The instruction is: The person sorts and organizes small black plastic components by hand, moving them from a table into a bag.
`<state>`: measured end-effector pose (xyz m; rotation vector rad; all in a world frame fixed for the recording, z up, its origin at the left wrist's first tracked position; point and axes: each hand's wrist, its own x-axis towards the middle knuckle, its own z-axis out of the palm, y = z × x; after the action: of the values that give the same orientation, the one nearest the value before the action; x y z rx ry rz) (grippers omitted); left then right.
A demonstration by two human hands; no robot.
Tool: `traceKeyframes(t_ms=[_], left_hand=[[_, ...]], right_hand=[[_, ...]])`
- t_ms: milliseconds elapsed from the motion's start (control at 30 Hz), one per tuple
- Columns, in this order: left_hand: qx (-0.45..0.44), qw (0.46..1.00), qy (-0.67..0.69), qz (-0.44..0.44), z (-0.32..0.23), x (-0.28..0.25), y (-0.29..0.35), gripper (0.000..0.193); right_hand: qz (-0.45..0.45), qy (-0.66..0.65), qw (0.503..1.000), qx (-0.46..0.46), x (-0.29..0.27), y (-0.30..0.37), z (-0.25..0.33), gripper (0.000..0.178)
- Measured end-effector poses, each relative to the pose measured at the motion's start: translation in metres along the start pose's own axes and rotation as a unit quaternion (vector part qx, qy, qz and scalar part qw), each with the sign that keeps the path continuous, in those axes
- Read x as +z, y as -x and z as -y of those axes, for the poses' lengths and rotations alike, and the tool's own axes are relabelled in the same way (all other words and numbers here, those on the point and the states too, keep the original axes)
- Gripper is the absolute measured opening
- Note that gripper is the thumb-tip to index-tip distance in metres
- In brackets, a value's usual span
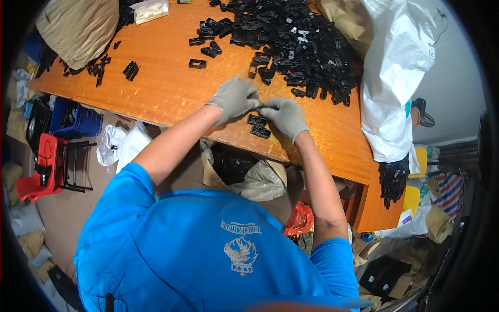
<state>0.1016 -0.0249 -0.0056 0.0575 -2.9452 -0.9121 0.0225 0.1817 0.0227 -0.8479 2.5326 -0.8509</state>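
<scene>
The person wears a blue shirt (182, 244) and grey gloves, and both forearms reach over the orange-brown bench (161, 93). The left hand (234, 99) is above the bench, near its front edge, with its fingers bent inward. The right hand (284, 115) comes toward it from the other side, also with curled fingers, so that the fingertips of both hands are close together. Whether something small is held between them, I cannot tell, because the gloves hide this place.

Just beside the right hand, on its left, a small group of black parts (260, 132) lies on the bench, close to the front edge. Beyond the hands there is a large heap of similar black pieces (301, 52), and a single black piece (197, 63) lies apart, to the left of this heap. Farther left, a small black cluster (131, 70) rests on the wood, near a brown bag (80, 31). A clear packet (149, 10) lies at the far side.

At the right end, a white sack (392, 78) hangs over the bench. Below on the left are a blue crate (83, 124) and a red chair (44, 171).
</scene>
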Motion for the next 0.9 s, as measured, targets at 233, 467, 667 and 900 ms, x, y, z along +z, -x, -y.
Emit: traceKeyframes(t_ms=[233, 467, 667, 900], left_hand=[[-0.008, 0.998, -0.023, -0.055, -0.006, -0.031, -0.002, 0.018], [0.099, 0.968, -0.189, -0.130, 0.030, -0.026, -0.039, 0.019], [0.079, 0.976, -0.173, -0.106, 0.010, -0.019, -0.026, 0.015], [0.155, 0.966, -0.188, -0.090, -0.021, -0.003, -0.015, 0.008]], right_hand=[[-0.151, 0.101, 0.982, -0.057, -0.030, -0.008, -0.060, 0.020], [-0.186, 0.259, 0.946, -0.064, -0.028, -0.031, -0.050, 0.015], [-0.126, 0.278, 0.952, 0.012, -0.029, -0.012, -0.037, 0.025], [-0.145, 0.086, 0.985, -0.026, -0.013, 0.005, -0.039, 0.026]])
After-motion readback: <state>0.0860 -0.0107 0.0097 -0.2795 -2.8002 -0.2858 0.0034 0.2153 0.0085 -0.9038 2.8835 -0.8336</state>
